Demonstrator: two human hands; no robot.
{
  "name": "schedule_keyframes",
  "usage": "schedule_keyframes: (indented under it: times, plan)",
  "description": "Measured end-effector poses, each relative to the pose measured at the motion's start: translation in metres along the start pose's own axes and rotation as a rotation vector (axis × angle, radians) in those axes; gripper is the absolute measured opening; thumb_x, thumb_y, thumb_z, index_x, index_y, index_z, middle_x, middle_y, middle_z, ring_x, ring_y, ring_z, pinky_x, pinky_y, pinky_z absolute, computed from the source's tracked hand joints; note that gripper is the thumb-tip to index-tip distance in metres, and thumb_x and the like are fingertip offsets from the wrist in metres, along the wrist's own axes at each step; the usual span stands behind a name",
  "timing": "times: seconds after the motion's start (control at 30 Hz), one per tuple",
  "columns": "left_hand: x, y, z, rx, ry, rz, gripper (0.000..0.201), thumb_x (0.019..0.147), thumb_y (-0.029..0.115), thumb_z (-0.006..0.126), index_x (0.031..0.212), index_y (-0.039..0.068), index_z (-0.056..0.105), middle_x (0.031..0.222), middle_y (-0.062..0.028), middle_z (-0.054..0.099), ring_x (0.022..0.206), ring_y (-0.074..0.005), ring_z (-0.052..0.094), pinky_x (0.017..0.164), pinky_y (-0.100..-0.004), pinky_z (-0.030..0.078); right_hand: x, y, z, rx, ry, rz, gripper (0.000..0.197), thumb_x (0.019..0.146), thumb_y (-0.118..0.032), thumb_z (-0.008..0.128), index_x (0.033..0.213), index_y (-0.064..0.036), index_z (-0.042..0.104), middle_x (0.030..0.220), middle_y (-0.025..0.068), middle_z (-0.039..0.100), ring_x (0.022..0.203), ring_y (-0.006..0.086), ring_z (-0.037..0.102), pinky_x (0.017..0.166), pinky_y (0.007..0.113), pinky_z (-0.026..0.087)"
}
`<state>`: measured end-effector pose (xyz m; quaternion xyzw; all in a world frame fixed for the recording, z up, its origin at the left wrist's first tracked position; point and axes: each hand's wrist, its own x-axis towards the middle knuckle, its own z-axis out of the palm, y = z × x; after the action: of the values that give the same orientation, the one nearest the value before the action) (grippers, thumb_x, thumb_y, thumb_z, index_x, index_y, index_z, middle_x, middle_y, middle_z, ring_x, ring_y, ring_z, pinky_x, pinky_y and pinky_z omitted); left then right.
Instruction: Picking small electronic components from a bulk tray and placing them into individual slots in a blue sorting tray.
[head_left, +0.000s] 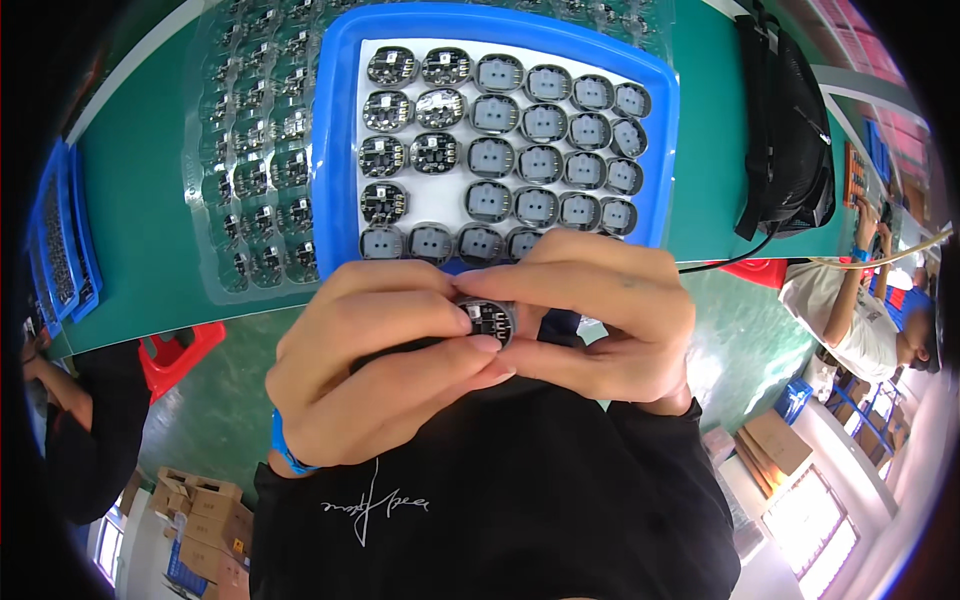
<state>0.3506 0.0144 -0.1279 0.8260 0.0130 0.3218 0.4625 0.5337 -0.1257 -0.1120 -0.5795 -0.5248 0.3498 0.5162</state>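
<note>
Close in front of my chest, both hands pinch a small rounded dark housing with a black circuit board (pixel 488 323) in it. My left hand (pixel 375 345) grips its left side, with thumb and fingertips on the board's face and edge. From the other side my right hand (pixel 615 310) holds the rim between thumb and forefinger. Just beyond the hands lies a blue tray (pixel 324 150) lined with white paper. Rows of grey housings (pixel 498 72) fill its right part and front row. Toward its left stand several housings with circuit boards (pixel 391 66) in them.
A clear blister tray (pixel 204 200) of circuit boards lies left of and behind the blue tray on the green tabletop (pixel 130 220). A black bag (pixel 790 140) with a cable sits at right. Other people work at left (pixel 90 430) and right (pixel 850 310). A red stool (pixel 185 355) stands left.
</note>
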Motion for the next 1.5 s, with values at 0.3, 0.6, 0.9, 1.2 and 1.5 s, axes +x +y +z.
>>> schedule_keyframes:
  times: [0.3,0.6,0.9,1.2,1.5]
  plan:
    - [-0.006,0.008,0.001,-0.217,0.080,-0.279,0.026,0.074,-0.006,0.092,0.096,-0.004,0.078,0.096,-0.0154,0.075,0.085,-0.0263,0.075,0.072,-0.0327,0.060,0.003,0.008,-0.006,0.035,-0.075,-0.017,0.040,0.075,-0.006,0.092,0.111,0.0073,0.081,0.079,0.0123,0.070,0.064,0.0169,0.068,0.055,0.028,0.049]
    - [-0.013,0.007,0.010,-0.275,0.176,-0.434,0.018,0.082,-0.007,0.086,0.097,-0.004,0.077,0.093,-0.0169,0.073,0.085,-0.0224,0.072,0.075,-0.0291,0.057,0.009,0.012,-0.008,-0.066,-0.080,-0.054,0.042,0.075,-0.010,0.093,0.112,0.0072,0.081,0.079,0.0114,0.071,0.063,0.0171,0.067,0.054,0.028,0.049]
    - [-0.001,0.005,0.004,-0.149,0.017,-0.220,0.014,0.087,-0.006,0.080,0.097,-0.007,0.070,0.093,-0.0185,0.067,0.076,-0.0254,0.069,0.070,-0.0342,0.059,-0.001,0.017,-0.006,-0.027,-0.026,-0.144,0.042,0.078,-0.016,0.093,0.109,0.0102,0.080,0.085,0.0174,0.076,0.064,0.0203,0.071,0.055,0.029,0.053]
    - [-0.004,-0.001,0.011,-0.007,0.079,0.037,0.016,0.092,0.006,0.080,0.100,-0.005,0.071,0.096,-0.0183,0.068,0.083,-0.0353,0.074,0.072,-0.0396,0.064,-0.006,0.011,-0.010,0.081,-0.018,0.016,0.047,0.073,-0.017,0.095,0.107,0.0112,0.080,0.086,0.0181,0.076,0.069,0.0216,0.073,0.060,0.028,0.054]
    - [-0.005,0.000,0.020,-0.033,0.132,0.000,0.025,0.087,0.011,0.088,0.098,-0.003,0.071,0.098,-0.0160,0.071,0.093,-0.0386,0.075,0.074,-0.0398,0.064,-0.012,0.008,-0.007,-0.015,0.026,-0.024,0.053,0.068,-0.023,0.097,0.106,0.0101,0.080,0.092,0.0198,0.080,0.071,0.0239,0.074,0.060,0.029,0.055]
